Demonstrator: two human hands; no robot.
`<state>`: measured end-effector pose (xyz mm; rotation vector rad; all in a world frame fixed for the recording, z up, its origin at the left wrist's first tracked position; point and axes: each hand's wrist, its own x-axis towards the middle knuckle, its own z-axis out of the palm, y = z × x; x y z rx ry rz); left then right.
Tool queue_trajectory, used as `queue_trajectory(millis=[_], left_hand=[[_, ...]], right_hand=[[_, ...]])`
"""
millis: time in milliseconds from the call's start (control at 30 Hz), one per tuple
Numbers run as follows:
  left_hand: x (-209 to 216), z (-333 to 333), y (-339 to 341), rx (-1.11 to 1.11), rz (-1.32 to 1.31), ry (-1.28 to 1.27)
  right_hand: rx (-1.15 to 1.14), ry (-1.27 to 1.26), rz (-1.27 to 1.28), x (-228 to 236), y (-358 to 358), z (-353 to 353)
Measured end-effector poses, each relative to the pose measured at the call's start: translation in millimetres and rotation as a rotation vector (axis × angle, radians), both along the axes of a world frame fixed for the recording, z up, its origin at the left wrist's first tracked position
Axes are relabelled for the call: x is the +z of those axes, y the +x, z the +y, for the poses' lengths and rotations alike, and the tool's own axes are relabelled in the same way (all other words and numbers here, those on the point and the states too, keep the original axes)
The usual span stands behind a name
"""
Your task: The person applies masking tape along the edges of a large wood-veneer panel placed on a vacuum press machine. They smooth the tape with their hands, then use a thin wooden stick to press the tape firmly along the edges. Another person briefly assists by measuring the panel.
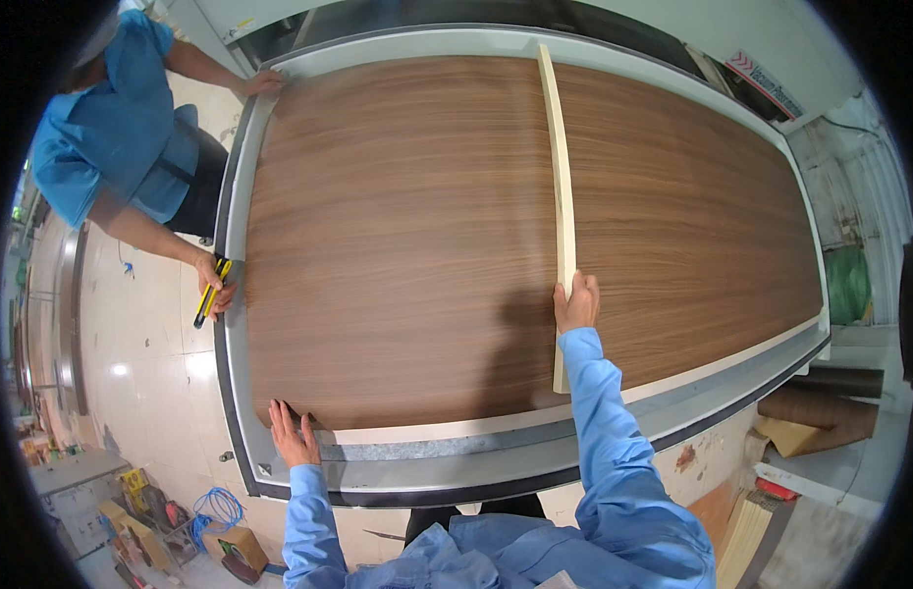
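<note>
A large brown wood-grain sheet (407, 226) lies inside a shallow metal tray with a pale rim (456, 473). Across the sheet, from its far edge to its near edge, runs a long pale wooden batten (558, 157). My right hand (577, 304) is closed round the batten toward its near end. Near the sheet's front left corner, my left hand (295, 434) rests with its fingers stretched out, holding nothing. A pale strip (427, 432) shows along the sheet's near edge, beside the tray's bare metal floor.
A co-worker in a blue shirt (133, 128) stands at the tray's left end, one hand on the rim, the other holding a yellow utility knife (213, 294). Brown rolls (820, 407) lie at the right. Blue cable (218, 512) and a cardboard box (234, 552) sit lower left.
</note>
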<state>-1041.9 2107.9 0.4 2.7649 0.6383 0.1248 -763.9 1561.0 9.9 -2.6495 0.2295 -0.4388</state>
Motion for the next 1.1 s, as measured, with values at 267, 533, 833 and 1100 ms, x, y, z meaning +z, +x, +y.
queue_trajectory(millis=[267,533,833,1100], left_hand=[[4.0,6.1,-10.0,0.005,0.006,-0.013],[6.6,9.9,-13.9,-0.007,0.008,-0.038],[11.3,18.6,-18.6,0.010,-0.046,-0.082],[14.1,25.8,-20.5,0.013,-0.124,-0.152]], right_hand=[[0.066,0.035,0.034,-1.4,-15.3,54.2],[0.095,0.037,0.097,5.0,-23.5,115.6],[0.204,0.071,0.077,7.2,-33.0,184.1],[0.260,0.067,0.126,18.7,-39.4,249.6]])
